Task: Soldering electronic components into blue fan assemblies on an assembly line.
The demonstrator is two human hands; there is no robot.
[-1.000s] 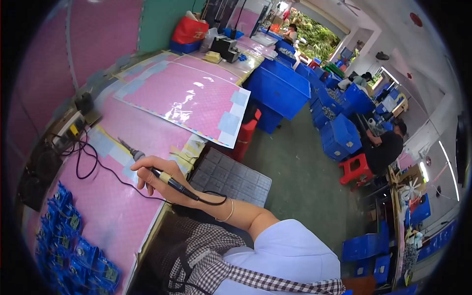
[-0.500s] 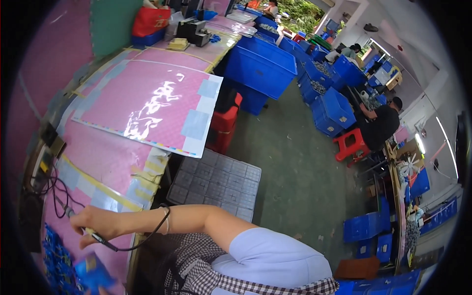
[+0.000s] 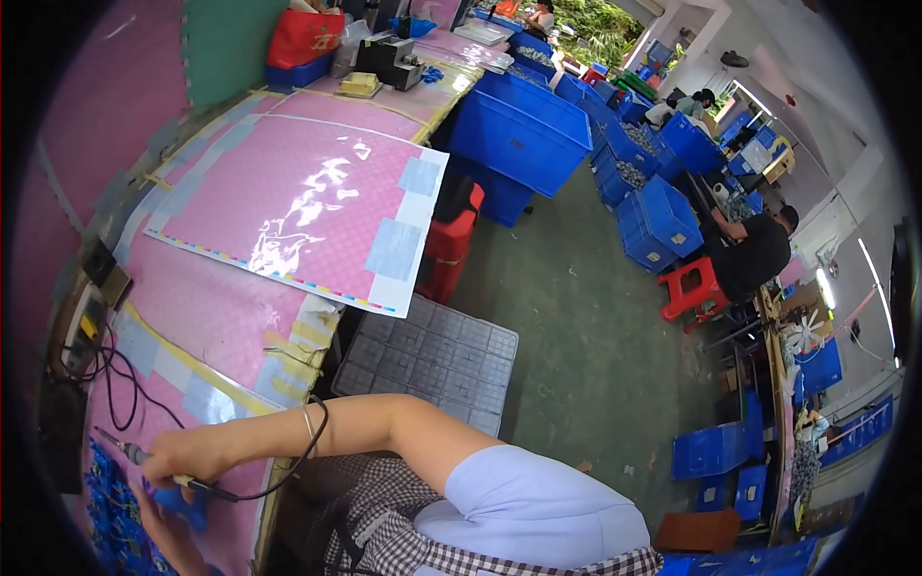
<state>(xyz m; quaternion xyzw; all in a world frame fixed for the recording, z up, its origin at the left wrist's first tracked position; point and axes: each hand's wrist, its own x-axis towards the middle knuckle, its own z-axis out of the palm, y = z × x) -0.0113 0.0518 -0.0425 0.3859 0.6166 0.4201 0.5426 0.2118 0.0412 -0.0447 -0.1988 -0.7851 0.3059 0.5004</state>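
Observation:
My right hand is closed around a soldering iron, its thin tip pointing to the far left. A black cord runs from the handle's rear end and loops past my wrist. Just below it, my left hand comes up from the lower edge, partly blurred. Its fingers wrap a blue plastic part, most of which the hand covers. A cluster of small blue parts lies on the pink bench top, left of both hands.
A glossy pink sheet overhangs the bench edge. A dark device with a coiled cord stands at the far left. A grey plastic crate, a red stool and blue bins line the bench. Across the aisle a person sits working.
My right hand has turned, and the iron's tip now shows toward the left. My left hand has risen with the blue part, closer beneath the right hand. The view has shifted slightly.

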